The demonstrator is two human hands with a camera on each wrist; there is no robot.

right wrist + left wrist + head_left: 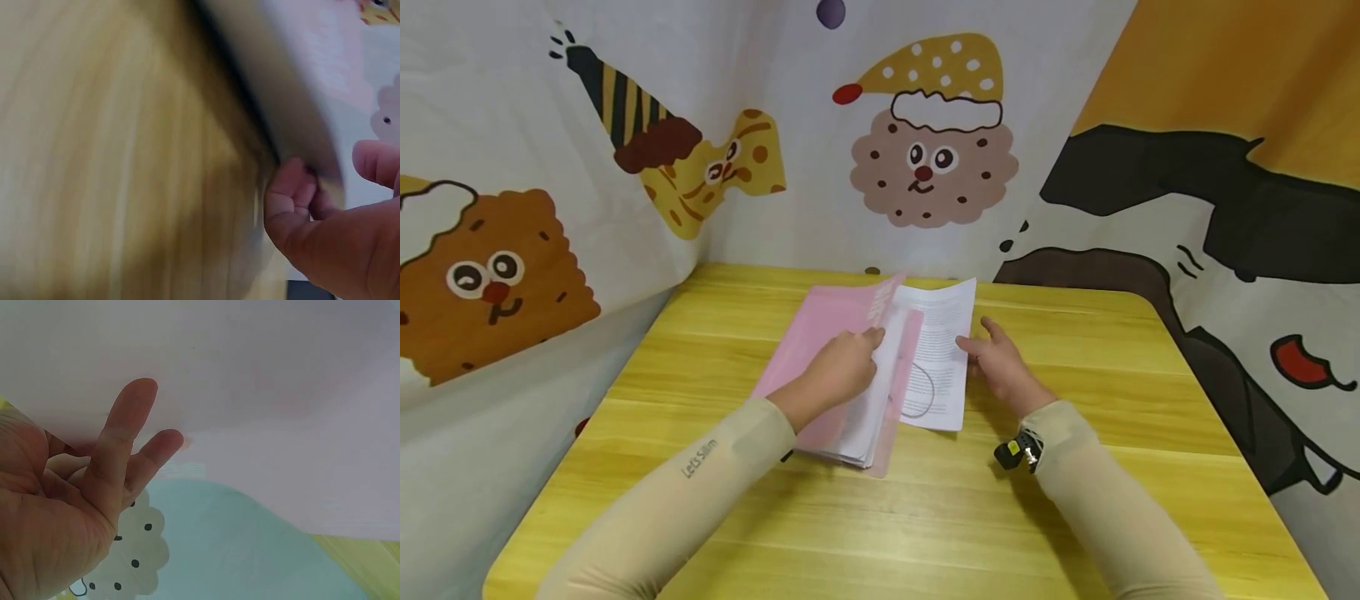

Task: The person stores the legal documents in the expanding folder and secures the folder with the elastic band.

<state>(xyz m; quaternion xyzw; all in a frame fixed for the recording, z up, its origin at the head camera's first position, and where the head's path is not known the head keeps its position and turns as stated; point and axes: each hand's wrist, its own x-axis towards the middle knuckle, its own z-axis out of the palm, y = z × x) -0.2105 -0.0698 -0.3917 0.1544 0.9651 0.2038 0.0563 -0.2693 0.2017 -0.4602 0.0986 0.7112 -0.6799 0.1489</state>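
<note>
A pink folder point(835, 312) with pale lettering lies partly open, a stack of white sheets point(883, 387) between its covers. My left hand point(838, 367) reaches over the folder and grips the raised edge of its cover; in the left wrist view two fingers point(128, 412) stretch across a pale sheet surface. To the right, a printed sheet point(951, 333) sticks out past the folder. My right hand point(1003, 367) pinches the sheet's right edge, one finger held up. Curled fingertips point(294, 181) meet a blurred page edge in the right wrist view.
A thin grey loop point(931, 392) shows against the printed sheet. The folder rests on a yellow wood-grain table point(1037, 517). A cartoon-printed cloth point(790, 225) hangs behind and beside the table. A small black device point(1018, 450) sits on my right wrist.
</note>
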